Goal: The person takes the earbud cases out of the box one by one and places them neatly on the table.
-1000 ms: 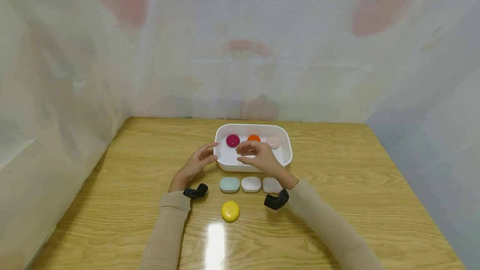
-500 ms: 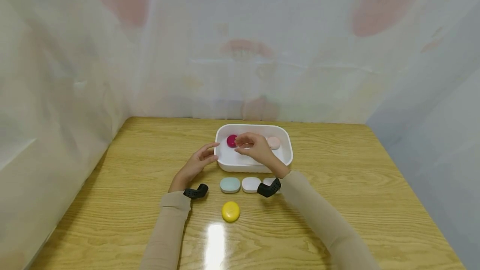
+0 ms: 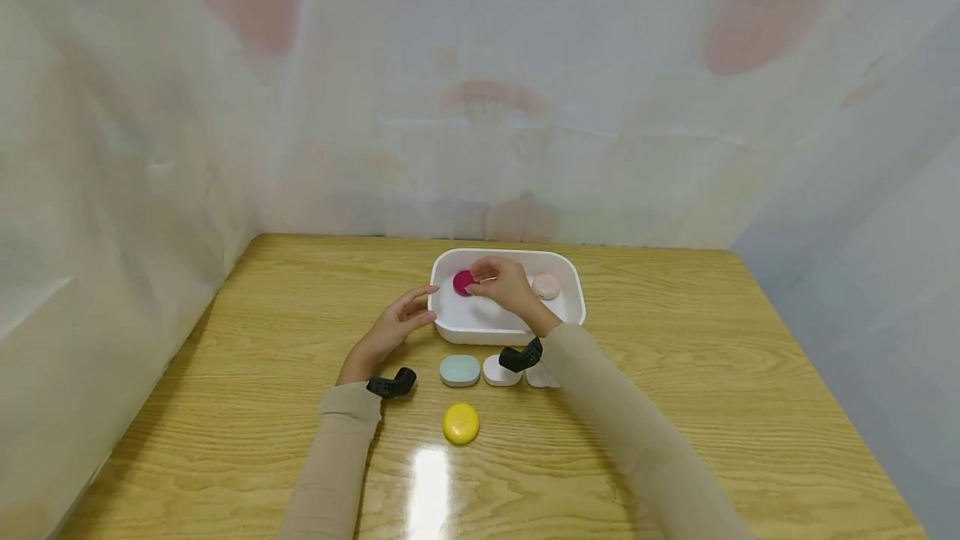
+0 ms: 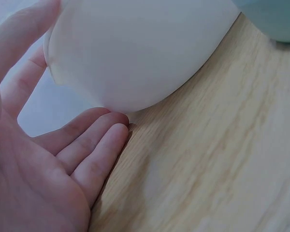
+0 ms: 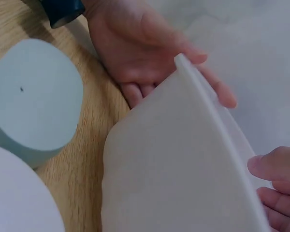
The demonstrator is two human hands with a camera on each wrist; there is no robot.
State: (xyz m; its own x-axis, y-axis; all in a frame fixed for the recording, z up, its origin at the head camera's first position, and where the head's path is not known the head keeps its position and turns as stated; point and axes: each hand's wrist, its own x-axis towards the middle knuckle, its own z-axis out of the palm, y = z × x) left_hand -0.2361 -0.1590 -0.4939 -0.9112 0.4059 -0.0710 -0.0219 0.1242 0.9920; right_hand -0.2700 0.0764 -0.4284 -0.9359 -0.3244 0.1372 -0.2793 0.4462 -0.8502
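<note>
A white bin (image 3: 480,336) stands on the table with a glossy magenta disc (image 3: 460,284) and a pale pink disc (image 3: 546,287) inside. My left hand (image 3: 386,334) is at its left end, with fingertips against the rim and outer wall. In the left wrist view, the straight fingers (image 4: 99,159) touch the bin's outer wall (image 4: 145,43). My right hand (image 3: 506,283) is inside the bin, thumb and fingertips beside the magenta disc; whether they touch it I cannot tell. Its thumb (image 5: 270,163) shows past the bin wall in the right wrist view. Nothing appears held between its fingers.
In front of the bin lie a pale green oval block (image 3: 459,370), a white oval block (image 3: 501,372) and another whitish one (image 3: 540,377), partly hidden by the right wrist camera (image 3: 521,355). Nearer is a yellow disc (image 3: 461,423). Printed sheets hang behind the table.
My right hand has moved forward and slightly left inside the bin, toward the magenta disc. It now hides the orange disc seen a second ago. The left hand and bin have stayed put.
</note>
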